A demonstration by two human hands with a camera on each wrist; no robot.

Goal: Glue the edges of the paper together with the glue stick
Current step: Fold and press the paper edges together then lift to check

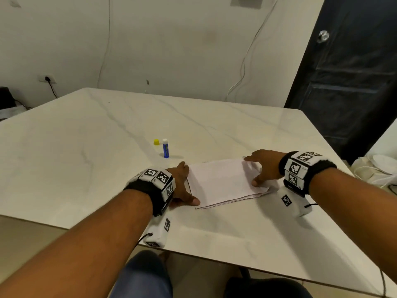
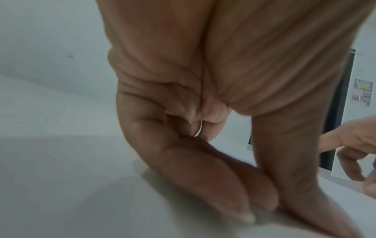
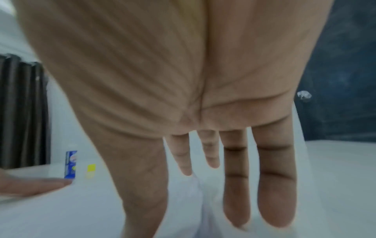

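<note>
A folded sheet of pale paper (image 1: 225,181) lies flat on the white marble table (image 1: 86,158), near its front edge. My left hand (image 1: 187,183) rests along the paper's left edge, with the thumb at the near corner and straight fingers (image 2: 234,193) pressing down. Spread straight fingers (image 3: 272,185) of my right hand (image 1: 257,168) lie on the paper's right end. The blue glue stick (image 1: 165,148) stands upright and uncapped behind the left hand, apart from both hands. Its yellow cap (image 1: 156,142) sits just left of it. Both also show in the right wrist view: glue stick (image 3: 70,164), cap (image 3: 91,169).
The table's front edge (image 1: 214,258) runs close below my forearms. A dark door (image 1: 348,72) stands at the right, cables hang on the wall (image 1: 171,39) behind, and white items (image 1: 380,166) lie past the table's right side.
</note>
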